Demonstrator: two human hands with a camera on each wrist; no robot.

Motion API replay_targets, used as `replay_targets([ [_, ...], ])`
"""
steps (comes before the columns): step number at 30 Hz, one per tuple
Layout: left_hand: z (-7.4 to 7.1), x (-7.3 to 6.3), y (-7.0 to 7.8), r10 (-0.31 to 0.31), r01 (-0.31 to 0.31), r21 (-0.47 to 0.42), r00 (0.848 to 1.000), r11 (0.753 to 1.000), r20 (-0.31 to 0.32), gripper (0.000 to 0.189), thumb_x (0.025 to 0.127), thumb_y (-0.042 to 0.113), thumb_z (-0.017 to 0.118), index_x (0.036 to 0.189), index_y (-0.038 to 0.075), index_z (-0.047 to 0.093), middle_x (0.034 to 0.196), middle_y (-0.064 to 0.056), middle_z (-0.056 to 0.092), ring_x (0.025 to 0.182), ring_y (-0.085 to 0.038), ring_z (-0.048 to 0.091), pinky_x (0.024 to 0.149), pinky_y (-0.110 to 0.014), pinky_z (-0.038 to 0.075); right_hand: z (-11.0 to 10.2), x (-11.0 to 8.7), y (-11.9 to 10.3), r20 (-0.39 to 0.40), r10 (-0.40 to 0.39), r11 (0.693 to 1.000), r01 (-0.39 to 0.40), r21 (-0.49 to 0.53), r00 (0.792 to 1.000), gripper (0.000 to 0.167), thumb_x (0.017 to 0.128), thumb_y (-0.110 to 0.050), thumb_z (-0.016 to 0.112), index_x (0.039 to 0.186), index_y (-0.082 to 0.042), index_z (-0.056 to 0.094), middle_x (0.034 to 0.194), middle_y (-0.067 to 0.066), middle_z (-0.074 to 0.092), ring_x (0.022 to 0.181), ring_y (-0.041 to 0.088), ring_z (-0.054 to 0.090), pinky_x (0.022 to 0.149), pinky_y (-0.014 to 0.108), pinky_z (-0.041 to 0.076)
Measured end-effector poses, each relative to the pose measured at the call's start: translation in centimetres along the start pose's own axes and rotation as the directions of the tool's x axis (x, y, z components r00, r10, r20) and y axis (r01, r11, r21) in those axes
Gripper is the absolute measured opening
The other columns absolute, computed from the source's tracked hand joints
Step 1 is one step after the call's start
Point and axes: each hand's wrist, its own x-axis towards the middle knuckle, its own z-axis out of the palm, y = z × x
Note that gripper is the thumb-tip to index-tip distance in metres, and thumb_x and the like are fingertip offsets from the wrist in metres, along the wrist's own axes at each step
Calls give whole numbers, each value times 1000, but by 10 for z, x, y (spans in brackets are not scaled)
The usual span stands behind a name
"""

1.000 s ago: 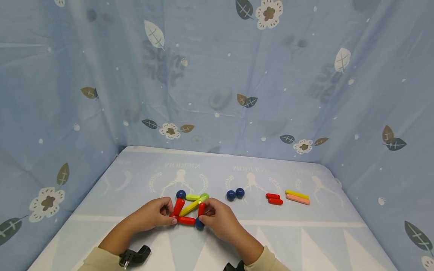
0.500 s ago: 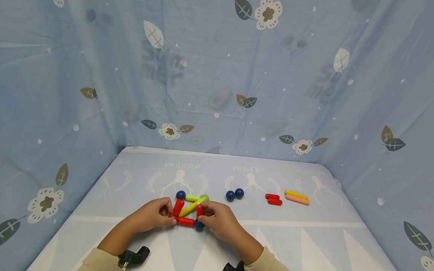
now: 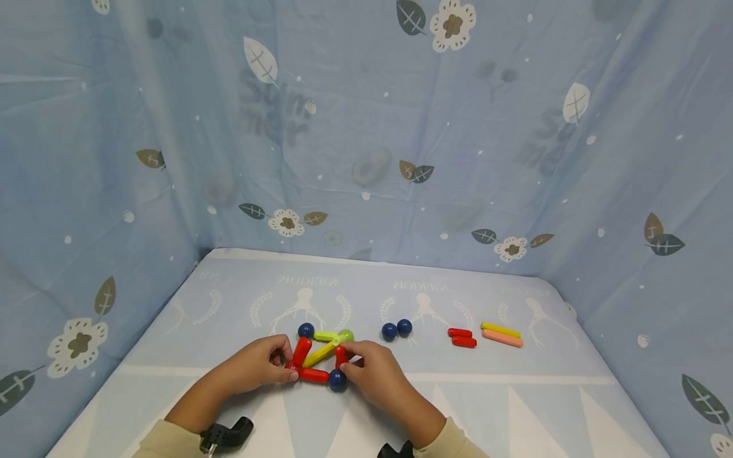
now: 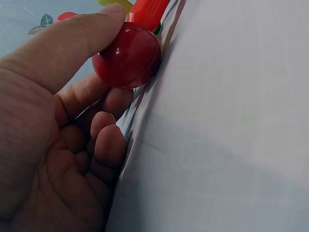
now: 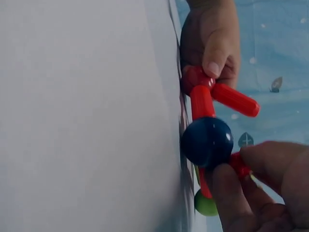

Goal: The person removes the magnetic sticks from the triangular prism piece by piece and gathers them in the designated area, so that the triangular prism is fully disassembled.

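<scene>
1 pale printed table (image 3: pixel 487 413) lies under everything. 2 hands come next: the left hand (image 3: pixel 260 364) and the right hand (image 3: pixel 372 374), with a joined frame (image 3: pixel 314 375) of rods and balls between them, left of the table's middle. The piece that counts is a red rod (image 3: pixel 341 357) clamped between the right thumb and finger; it lies just left of that hand, its long axis seeming to run up and away from the table's near side, and the left hand is farther from it. At its foot, touching, sits a navy ball (image 3: pixel 338 380); the left hand pinches a red ball (image 4: pixel 128 55) at the frame's opposite near corner. 2 spare navy balls (image 3: pixel 389 331) rest beyond, apart from both hands.
</scene>
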Motion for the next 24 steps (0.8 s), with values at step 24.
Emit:
replay_targets([
  [24, 2, -1, 1, -5, 5, 6, 1000, 1000, 0, 39, 80, 31, 92, 95, 14, 60, 76, -2, 53, 73, -19, 51, 61, -27, 38, -34, 0, 20, -20, 10, 999, -11, -38, 1000, 23, 93, -16, 80, 112, -28, 74, 110, -11, 72, 97, 12, 70, 85, 34, 60],
])
